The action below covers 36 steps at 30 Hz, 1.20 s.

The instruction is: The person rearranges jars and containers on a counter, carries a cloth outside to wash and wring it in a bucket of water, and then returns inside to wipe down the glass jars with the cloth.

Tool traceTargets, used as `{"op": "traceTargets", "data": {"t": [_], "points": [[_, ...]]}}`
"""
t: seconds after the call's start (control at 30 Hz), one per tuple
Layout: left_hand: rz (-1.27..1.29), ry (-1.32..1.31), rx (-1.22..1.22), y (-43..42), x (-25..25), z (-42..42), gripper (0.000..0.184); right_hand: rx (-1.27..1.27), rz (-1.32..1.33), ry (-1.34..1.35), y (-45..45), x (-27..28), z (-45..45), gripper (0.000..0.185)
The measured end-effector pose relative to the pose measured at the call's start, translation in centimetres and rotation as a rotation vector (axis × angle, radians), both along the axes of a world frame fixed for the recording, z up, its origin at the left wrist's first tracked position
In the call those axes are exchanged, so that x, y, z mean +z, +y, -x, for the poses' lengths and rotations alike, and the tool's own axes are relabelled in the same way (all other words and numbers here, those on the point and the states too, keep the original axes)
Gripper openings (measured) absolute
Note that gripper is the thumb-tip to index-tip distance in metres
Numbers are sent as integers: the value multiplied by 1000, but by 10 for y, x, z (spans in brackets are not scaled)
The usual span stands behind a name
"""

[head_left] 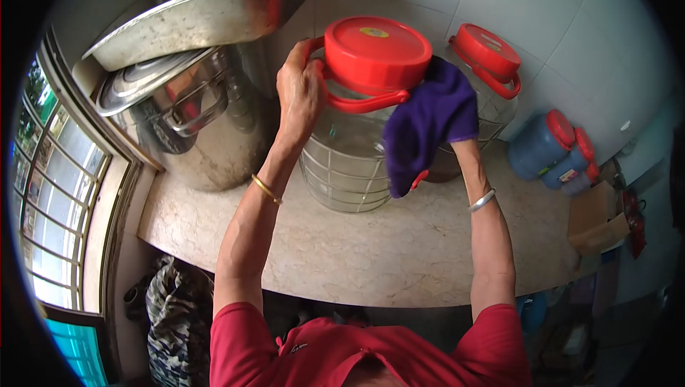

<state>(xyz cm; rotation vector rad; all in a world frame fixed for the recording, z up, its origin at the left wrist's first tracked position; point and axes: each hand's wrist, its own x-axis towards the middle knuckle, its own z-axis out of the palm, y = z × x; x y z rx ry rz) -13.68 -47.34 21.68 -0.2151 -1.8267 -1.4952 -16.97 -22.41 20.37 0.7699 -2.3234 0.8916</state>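
Caged glass jar (346,166) at twelve o'clock on worktop (428,251). Left hand (300,86), at eleven, curled on its red handle (367,104); right hand (465,147), at two, under purple cloth (439,112), grip hidden, can't tell. I judge this wiping; another pass calls for a firm left hold.

A pale counter (428,251) with a marbled top carries everything here. At its left end stands a large steel pot (228,151). Near the middle sits a red-lidded, wire-framed front jar (339,169); behind it, to the right, is a red-lidded rear jar (497,111), partly hidden. Farther right are 2 blue containers (534,150) and an open cardboard box (594,219).
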Motion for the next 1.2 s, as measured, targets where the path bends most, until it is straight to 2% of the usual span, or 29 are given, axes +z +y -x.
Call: {"op": "traceTargets", "data": {"t": [0.03, 0.07, 0.1, 0.17, 0.23, 0.43, 0.57, 0.6, 0.67, 0.8, 0.9, 0.97, 1.1, 1.2], "points": [[-27, -12, -22, 0, 2, -2, 39, -15, 151, -118, -1, 6, 1, 39], [-42, 10, -32, 0, 0, 0, 39, -64, 214, 43, 0, -2, 5, 32], [-49, 11, -23, 0, 3, -5, 39, -55, 208, 44, -6, 0, -1, 32], [-77, -107, -94, -2, 12, -15, 38, -49, 430, 39, -22, 2, -16, 31], [-162, -20, -97, -2, 5, -8, 36, -22, 395, 73, -28, -5, -19, 31], [-278, -36, -134, -4, 4, -9, 34, 16, -61, 235, -39, 20, 0, 31], [-358, -10, -194, -6, -8, -1, 36, 34, -513, 351, -61, 64, 13, 32], [-284, 33, -91, -6, -12, 3, 37, 48, -648, 372, -72, 77, 17, 33], [-164, 59, 40, -7, -16, 7, 40, 81, -945, 351, -97, 103, 27, 33], [-215, 46, 12, -4, -13, 3, 39, 134, -1398, 182, -146, 142, 39, 35], [-175, 128, 71, -3, -13, 9, 40, 107, -1477, 203, -160, 147, 46, 35], [-231, 79, 53, -3, -12, 7, 39, 75, -1483, 241, -163, 146, 50, 36], [-65, 184, 182, -4, -16, 12, 38, 1, -1474, 333, -148, 140, 67, 37], [-104, 75, 108, -4, -15, 10, 42, -74, -1486, 417, -118, 130, 86, 38]]}}
